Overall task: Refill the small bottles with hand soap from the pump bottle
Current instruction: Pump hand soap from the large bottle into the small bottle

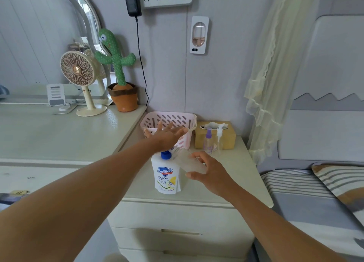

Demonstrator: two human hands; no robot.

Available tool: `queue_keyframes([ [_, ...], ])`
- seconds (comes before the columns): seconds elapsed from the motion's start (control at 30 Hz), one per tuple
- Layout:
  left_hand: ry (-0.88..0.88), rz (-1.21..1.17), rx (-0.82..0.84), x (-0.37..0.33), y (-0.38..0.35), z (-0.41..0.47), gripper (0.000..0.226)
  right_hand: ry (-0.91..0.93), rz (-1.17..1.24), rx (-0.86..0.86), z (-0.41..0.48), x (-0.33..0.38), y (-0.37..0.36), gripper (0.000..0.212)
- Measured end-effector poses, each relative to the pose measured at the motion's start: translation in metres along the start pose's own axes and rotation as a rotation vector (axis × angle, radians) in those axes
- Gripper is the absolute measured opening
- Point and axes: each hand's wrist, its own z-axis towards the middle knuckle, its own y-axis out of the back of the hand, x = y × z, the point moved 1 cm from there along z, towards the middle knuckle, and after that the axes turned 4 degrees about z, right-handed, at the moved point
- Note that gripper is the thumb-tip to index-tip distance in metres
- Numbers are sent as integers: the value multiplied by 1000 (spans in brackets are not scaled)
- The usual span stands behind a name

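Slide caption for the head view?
Left hand presses the Safeguard pump bottle while right hand holds a small clear bottle tilted beside it.

Not much to report tbh: two long, slim forearms, both bare as far up as I can see and right down to the wrists. The left grip and right grip are bare as well, slender fingers, and the one thumbnail I can actually make out on the right looks plain and natural.
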Motion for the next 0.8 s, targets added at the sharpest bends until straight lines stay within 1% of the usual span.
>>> queue_keyframes([
  [0.07,-2,-30,-10,-5,0,-7,56,-3,4,1,0,-2,-1,46],
  [0.13,27,-10,-25,-5,-3,-10,56,-10,10,10,0,-4,-3,46],
  [0.27,28,22,1,-6,-6,-12,51,-20,-11,24,-1,-6,-4,47],
  [0.33,24,7,10,-3,-5,-7,59,-23,-16,20,-1,-5,-2,48],
  [0.4,19,-9,18,3,-3,0,73,-13,-11,17,0,-2,0,49],
  [0.43,26,-12,15,4,-2,3,75,-8,-15,16,1,-1,2,50],
  [0.57,9,-19,-13,-5,0,-9,57,-12,-14,19,0,-2,1,50],
  [0.67,24,73,-28,-8,-6,-16,46,-21,-6,27,-2,-6,-2,48],
  [0.8,15,81,-11,-5,-6,-13,45,-35,-3,26,-4,-4,-2,47],
])
